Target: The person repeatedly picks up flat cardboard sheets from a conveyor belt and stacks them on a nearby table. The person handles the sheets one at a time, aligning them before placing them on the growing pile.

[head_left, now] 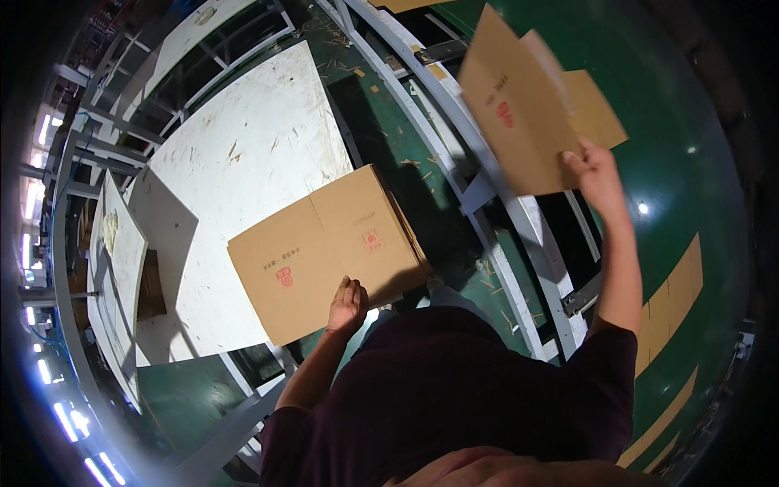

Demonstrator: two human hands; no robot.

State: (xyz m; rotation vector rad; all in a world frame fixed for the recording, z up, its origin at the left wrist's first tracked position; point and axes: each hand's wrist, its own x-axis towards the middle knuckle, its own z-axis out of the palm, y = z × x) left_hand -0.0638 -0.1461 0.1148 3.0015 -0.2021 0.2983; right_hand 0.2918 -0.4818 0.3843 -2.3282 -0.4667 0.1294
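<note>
Lying flat on the white tabletop [243, 146] is a stack of brown folded boxes [324, 247], and the left hand [347, 304] is pressing down on its near edge. The fingers of that hand are resting close together on top of the cardboard, not wrapped around it. The stack is sitting at the near right corner of the tabletop, and part of it is sticking out past the edge. Small red marks are showing on the top box.

The right hand [596, 170] is reaching far out to the right and is clamped on another flat box [527, 105]. This box is up in the air, tilted, well apart from the stack. The fingers are gripping its lower edge. It is brown too, with a red mark on it, and its loose flaps are spreading out behind it.

A gray metal frame [487, 211] is running between the tabletop and the green floor [698, 105]. Little scraps of cardboard are lying on the green surface near the frame. Yellow stripes [673, 292] are painted on the floor at the right.

At the far left, a white board [122, 243] is leaning beside the tabletop. The tabletop is scratched and has small brown bits on it. The person is wearing a dark shirt [471, 390] with short sleeves.
</note>
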